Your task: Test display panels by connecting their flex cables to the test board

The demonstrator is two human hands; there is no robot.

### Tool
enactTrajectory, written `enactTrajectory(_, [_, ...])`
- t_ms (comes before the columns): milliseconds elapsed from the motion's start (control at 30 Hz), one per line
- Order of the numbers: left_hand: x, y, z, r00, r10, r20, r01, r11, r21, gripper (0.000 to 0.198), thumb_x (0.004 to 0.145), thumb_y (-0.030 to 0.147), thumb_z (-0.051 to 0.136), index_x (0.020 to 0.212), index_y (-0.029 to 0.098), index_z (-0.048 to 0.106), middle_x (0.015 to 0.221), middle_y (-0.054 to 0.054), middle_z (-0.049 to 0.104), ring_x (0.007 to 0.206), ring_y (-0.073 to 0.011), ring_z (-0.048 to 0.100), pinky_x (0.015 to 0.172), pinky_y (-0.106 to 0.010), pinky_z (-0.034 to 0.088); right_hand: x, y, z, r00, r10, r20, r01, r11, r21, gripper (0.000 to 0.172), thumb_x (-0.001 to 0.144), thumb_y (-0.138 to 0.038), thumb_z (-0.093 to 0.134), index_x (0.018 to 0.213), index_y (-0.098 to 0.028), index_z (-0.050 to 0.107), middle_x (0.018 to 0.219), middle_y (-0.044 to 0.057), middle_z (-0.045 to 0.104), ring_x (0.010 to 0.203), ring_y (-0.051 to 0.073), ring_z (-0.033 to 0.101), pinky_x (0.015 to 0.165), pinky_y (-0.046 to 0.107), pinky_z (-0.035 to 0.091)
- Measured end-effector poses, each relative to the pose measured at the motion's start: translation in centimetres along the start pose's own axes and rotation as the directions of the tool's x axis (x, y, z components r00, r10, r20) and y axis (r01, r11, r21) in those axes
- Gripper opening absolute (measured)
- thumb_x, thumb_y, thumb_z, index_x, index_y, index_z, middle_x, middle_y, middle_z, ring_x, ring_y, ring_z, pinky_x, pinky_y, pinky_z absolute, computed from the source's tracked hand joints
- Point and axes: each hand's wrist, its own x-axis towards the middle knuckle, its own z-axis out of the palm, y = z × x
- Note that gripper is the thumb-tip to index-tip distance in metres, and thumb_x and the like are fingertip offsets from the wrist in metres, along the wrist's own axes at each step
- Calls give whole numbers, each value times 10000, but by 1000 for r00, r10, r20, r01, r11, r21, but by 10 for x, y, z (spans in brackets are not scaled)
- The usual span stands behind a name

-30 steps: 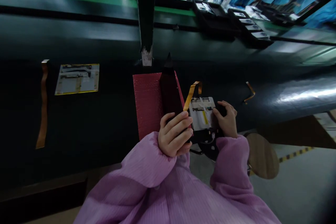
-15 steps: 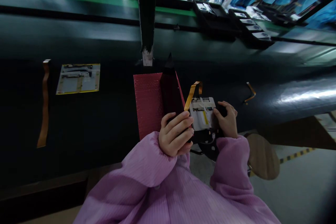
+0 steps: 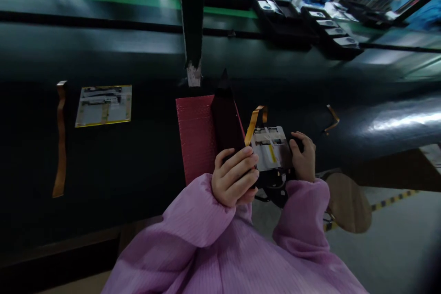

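My left hand (image 3: 236, 177) is wrapped around the left edge of an opened electronic device (image 3: 272, 147), a dark frame with flat silver plates and a yellow strip. An orange flex cable (image 3: 254, 121) arches up from its top left, just above my left fingertips. On the device's right edge, my right hand (image 3: 303, 156) has its thumb and fingers bent around the dark border, partly hidden. A white plug (image 3: 283, 178) shows at the lower edge; whether it is plugged in, I cannot tell. Behind my left hand stand a black panel (image 3: 225, 121) and a red bubble-wrap sheet (image 3: 195, 133).
On the dark bench lie a long copper-coloured flex cable (image 3: 61, 142), a flat silver panel with yellow edges (image 3: 103, 105) and a short flex cable (image 3: 332, 119). A dark post (image 3: 192, 18) rises ahead. Beyond are black trays (image 3: 285, 20) and co-workers in blue sleeves. A round stool (image 3: 349, 202) stands at right.
My right hand has shifted slightly right, its thumb off the silver plate and nearer the dark border. The device stays in my left hand. The whole view has moved a little.
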Motion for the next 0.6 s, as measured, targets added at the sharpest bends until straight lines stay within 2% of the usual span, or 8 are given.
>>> enactTrajectory(100, [1,1,0,1000,-19,1,19,1000,-11,248,1008,291,404,968,142,599,1070,-101,705,1284,-215,585,1033,-418,475,-3,-4,-4,997,-38,-66,41,998,45,283,859,-360,547,1032,-196,698,1220,118,649,1182,277,565,1053,508,388])
enactTrajectory(167, [2,1,0,999,-32,-18,32,999,-16,227,998,292,429,930,151,594,1086,-94,705,1262,-214,602,1025,-414,484,-5,-5,-9,993,-100,-62,102,994,35,253,885,-325,534,1029,-198,700,1216,115,651,1171,270,572,1038,498,414])
enactTrajectory(300, [4,-1,1,999,-24,-31,23,1000,-20,185,966,285,481,859,164,571,1099,-79,708,1246,-201,612,1038,-388,488,-14,-5,-18,957,-273,102,281,957,-74,262,957,-290,485,1106,-203,681,1256,120,626,1200,268,546,1032,490,434])
enactTrajectory(367, [4,-3,1,999,8,-34,-8,1000,-7,154,940,272,502,842,170,562,1073,-75,711,1227,-203,625,1022,-378,506,-19,-4,-19,939,-316,136,331,937,-109,274,980,-270,453,1135,-201,669,1268,129,613,1204,269,535,1026,486,445])
enactTrajectory(500, [0,-10,1,996,69,-62,-66,997,46,93,896,252,492,883,203,569,1023,-64,714,1126,-224,676,919,-405,568,-26,-5,-17,944,-324,59,329,936,-126,280,989,-226,422,1109,-207,675,1248,124,613,1163,260,543,997,468,477])
enactTrajectory(600, [-4,-16,2,987,134,-89,-126,988,93,102,875,254,486,924,228,571,967,-46,708,1008,-216,705,845,-399,589,-28,-6,-16,949,-311,60,317,937,-149,279,972,-207,437,1099,-222,686,1259,110,609,1170,260,540,1003,473,481])
